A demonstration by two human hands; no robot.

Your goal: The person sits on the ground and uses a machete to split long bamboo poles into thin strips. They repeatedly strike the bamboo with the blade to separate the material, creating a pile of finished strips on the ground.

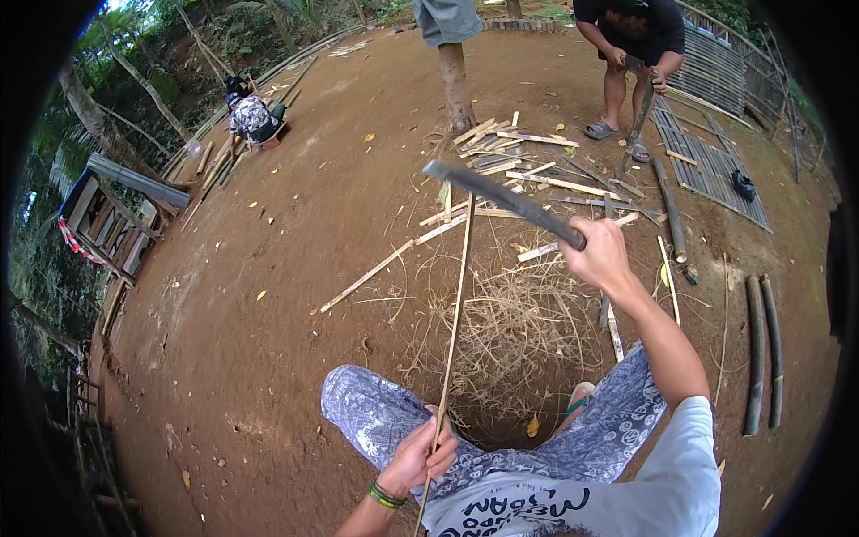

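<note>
My right hand (596, 254) is closed round the lower end of a dark machete (501, 199), raised in front of me with its far end pointing up and left. In front of my left thigh, my left hand (419, 456) grips a long, thin bamboo strip (459, 313). The strip runs from beside my shirt out over the ground, its far end below the machete. Blade and strip look apart. Beneath them lies a tangled heap of pale bamboo shavings (519, 336), between my bent legs and a scatter of split bamboo pieces (519, 166).
Ahead stands a tree trunk (455, 88). A person (631, 54) at the far right holds a long dark piece; another person (253, 118) crouches far left. Dark bamboo poles (756, 358) and a slatted panel (711, 166) lie at right. A small wooden structure (112, 219) stands at left.
</note>
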